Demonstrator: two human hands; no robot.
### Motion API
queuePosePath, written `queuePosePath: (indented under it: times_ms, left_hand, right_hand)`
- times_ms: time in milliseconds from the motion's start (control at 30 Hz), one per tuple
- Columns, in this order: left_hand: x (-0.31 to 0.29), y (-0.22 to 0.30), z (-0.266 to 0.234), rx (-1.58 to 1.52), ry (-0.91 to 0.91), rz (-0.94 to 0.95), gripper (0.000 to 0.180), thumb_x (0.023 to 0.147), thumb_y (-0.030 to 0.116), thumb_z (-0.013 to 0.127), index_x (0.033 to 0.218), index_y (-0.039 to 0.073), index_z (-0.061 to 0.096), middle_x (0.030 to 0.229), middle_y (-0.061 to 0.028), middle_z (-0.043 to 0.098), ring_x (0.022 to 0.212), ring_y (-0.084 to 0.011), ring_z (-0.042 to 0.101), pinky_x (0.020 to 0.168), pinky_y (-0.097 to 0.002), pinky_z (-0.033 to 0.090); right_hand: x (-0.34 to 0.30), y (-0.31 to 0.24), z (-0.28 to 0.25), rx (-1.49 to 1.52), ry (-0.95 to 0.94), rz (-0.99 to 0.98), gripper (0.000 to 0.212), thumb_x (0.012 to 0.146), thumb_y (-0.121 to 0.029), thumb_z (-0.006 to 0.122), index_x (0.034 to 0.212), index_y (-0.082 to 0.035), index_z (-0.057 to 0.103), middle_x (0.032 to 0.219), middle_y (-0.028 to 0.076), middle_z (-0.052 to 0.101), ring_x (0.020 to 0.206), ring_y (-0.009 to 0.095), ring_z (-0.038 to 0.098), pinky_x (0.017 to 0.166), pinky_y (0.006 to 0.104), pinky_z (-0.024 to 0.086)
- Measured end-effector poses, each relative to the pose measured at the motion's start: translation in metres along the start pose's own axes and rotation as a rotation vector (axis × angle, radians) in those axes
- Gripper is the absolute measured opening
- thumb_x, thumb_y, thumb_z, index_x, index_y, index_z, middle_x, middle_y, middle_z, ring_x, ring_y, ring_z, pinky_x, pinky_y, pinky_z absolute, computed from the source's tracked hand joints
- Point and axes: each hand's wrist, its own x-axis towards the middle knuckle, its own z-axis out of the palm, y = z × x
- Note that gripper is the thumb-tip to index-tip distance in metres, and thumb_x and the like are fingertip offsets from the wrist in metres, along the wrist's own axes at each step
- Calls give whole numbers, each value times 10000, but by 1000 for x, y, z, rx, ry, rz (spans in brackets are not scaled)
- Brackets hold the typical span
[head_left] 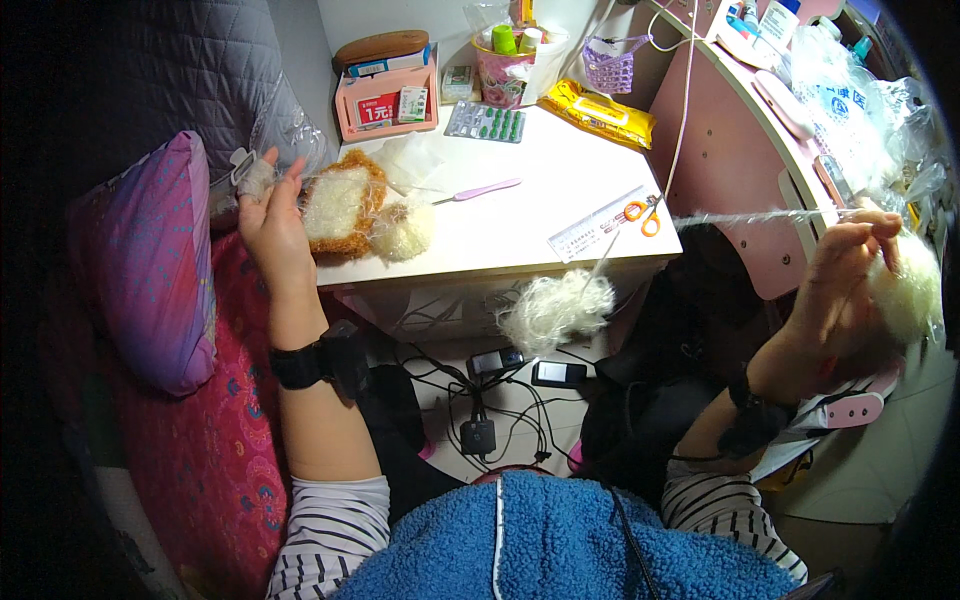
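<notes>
My left hand (275, 225) is raised at the left end of the white desk, with a small tuft of pale fluffy yarn (258, 180) between its fingers. Far to the right, my right hand (835, 275) pinches a taut, fuzzy yarn strand (760, 216) that stretches leftward. A cream yarn ball (912, 285) sits against that hand. Over the desk's front edge hangs a loose tangle of cream yarn (555, 312). Beside my left hand lies a fuzzy brown-edged cream knitted piece (340, 205), with a small cream yarn clump (402, 232) next to it.
A purple-handled crochet hook (485, 191), a ruler (600, 222) and orange-handled scissors (642, 214) lie on the desk. Behind them are a pill blister pack (487, 123), a yellow wipes pack (600, 115) and a pink box (388, 105). Cables (500, 405) cover the floor below.
</notes>
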Motion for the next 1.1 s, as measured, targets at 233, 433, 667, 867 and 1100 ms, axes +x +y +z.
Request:
queuePosePath:
  times_ms: [233, 433, 667, 867, 1100]
  left_hand:
    - [5, -3, -7, 243, -47, 151, 318, 952, -9, 510, 1261, -81, 533, 1278, -170, 618, 1072, -221, 661, 931, -293, 484]
    - [3, -6, -6, 418, -122, 222, 307, 928, -74, 488, 1230, -81, 540, 1283, -175, 621, 1086, -252, 669, 938, -318, 502]
    - [7, -8, -9, 476, -103, 257, 304, 917, -85, 471, 1212, -81, 543, 1238, -170, 649, 1068, -260, 683, 929, -325, 514]
    - [7, -8, -11, 525, -99, 268, 304, 908, -84, 470, 1201, -80, 551, 1229, -166, 655, 1054, -259, 690, 915, -333, 524]
    - [9, -9, -14, 565, -64, 231, 322, 912, -65, 475, 1221, -70, 562, 1226, -156, 664, 1042, -253, 696, 912, -328, 525]
  right_hand:
    - [1, -7, 13, -196, -11, 10, 458, 759, -224, 831, 980, -54, 466, 1318, 279, 502, 1372, 353, 411, 1191, 533, 237]
    - [-1, 0, 8, -173, 19, 78, 425, 804, -144, 797, 1046, -64, 457, 1203, 190, 528, 1449, 351, 312, 1217, 541, 199]
    - [0, -14, 3, -278, -12, 18, 400, 821, -55, 767, 1061, -54, 446, 1157, 164, 520, 1480, 332, 250, 1228, 540, 185]
    - [0, -21, 2, -337, -103, 2, 414, 802, -48, 782, 1030, -41, 437, 1410, 270, 427, 1481, 329, 249, 1231, 517, 189]
    - [-2, -34, 12, -282, -16, -54, 399, 799, -92, 799, 977, -31, 448, 1439, 310, 408, 1470, 324, 280, 1222, 505, 216]
